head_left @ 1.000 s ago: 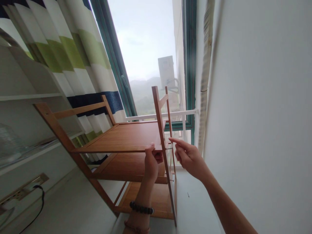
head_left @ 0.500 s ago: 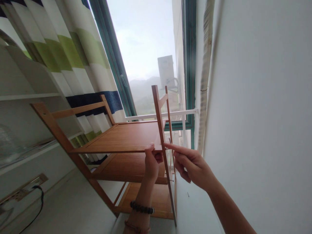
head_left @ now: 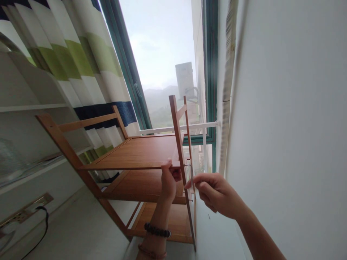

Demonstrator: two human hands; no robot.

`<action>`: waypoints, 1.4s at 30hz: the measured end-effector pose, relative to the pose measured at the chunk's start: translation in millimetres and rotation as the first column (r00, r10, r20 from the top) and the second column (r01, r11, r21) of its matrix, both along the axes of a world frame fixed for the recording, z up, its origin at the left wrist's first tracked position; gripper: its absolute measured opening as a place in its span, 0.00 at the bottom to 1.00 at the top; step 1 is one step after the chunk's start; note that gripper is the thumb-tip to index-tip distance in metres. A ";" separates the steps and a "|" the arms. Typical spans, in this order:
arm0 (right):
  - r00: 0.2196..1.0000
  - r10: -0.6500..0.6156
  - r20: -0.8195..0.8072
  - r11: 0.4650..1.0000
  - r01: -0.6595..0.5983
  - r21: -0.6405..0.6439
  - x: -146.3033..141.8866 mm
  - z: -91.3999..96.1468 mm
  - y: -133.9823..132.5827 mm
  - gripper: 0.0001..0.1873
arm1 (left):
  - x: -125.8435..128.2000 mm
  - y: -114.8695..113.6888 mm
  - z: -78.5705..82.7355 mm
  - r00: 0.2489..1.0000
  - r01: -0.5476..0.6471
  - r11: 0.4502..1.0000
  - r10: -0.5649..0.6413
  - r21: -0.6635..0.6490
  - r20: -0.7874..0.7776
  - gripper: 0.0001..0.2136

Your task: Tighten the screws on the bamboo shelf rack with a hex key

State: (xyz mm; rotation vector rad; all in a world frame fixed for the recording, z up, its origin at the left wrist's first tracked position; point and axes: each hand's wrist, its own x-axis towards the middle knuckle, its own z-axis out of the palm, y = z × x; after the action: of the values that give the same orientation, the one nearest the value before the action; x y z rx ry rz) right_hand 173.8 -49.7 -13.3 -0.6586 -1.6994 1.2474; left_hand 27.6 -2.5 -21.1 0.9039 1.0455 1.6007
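Observation:
A brown wooden rack with three shelves (head_left: 141,151) stands on a white surface by the window. My left hand (head_left: 168,180) grips the front edge of the top shelf, close to the right upright post (head_left: 179,144). A dark bead bracelet is on that wrist. My right hand (head_left: 214,191) is just right of the post, its thumb and forefinger pinched on a thin metal L-shaped key (head_left: 191,175) that sticks into the post at shelf height.
A white wall (head_left: 284,126) runs close along the right. A striped curtain (head_left: 67,65) and a green-framed window (head_left: 162,61) lie behind the rack. White shelving (head_left: 32,108) and a power strip with a black cable (head_left: 32,209) are at the left.
My right hand dropped a little and went from an open, pointing pose to a pinch on the metal key at the post. My left hand has stayed on the shelf edge.

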 end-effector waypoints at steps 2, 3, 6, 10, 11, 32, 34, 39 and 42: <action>0.992 0.049 -0.116 0.997 -0.055 -0.052 -2.6 2.7 -2.3 0.17 | 0.3 0.1 0.3 1.000 -0.028 1.000 0.028 0.003 0.004 0.19; 0.987 0.049 -0.151 0.997 -0.057 -0.053 -4.5 3.7 -2.3 0.18 | 0.2 -0.2 0.6 0.999 -0.039 0.999 0.039 0.001 0.002 0.19; 0.982 0.032 -0.187 0.999 -0.036 -0.016 -10.3 6.8 0.1 0.20 | -0.2 -1.9 2.2 1.000 -0.024 0.999 0.024 -0.021 -0.013 0.20; 0.961 -0.068 -0.269 0.998 0.063 -0.026 -15.7 12.3 8.7 0.21 | -0.1 -4.5 4.8 1.000 0.001 0.999 -0.002 -0.045 -0.008 0.20; 0.950 -0.119 -0.289 0.993 0.118 -0.021 -16.4 12.5 12.6 0.21 | 0.1 -4.9 5.2 1.000 -0.002 0.999 0.002 -0.046 -0.004 0.20; 0.861 -0.490 0.139 0.789 0.369 0.491 -5.3 0.9 33.1 0.18 | -0.3 -3.4 6.3 1.000 0.004 1.000 -0.003 -0.029 0.010 0.19; 0.894 -0.406 0.192 0.855 0.297 0.425 -3.1 -6.4 28.7 0.15 | -0.9 -2.9 4.3 1.000 0.018 1.000 -0.018 -0.020 -0.008 0.20; 1.000 0.018 -0.003 0.989 -0.017 0.147 -1.9 -13.6 8.5 0.16 | -0.3 -1.0 1.0 0.999 0.045 0.999 -0.045 0.005 0.029 0.20; 0.971 0.120 -0.207 0.991 -0.107 0.074 -7.1 -9.5 3.3 0.17 | 0.1 0.0 0.3 0.999 -0.010 1.000 0.009 0.020 0.042 0.18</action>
State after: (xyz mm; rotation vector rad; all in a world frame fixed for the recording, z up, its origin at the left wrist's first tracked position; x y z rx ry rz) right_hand 166.7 -46.4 -22.8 -0.3809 -1.6095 1.2905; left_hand 27.7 -2.5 -20.8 0.8767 1.0070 1.6343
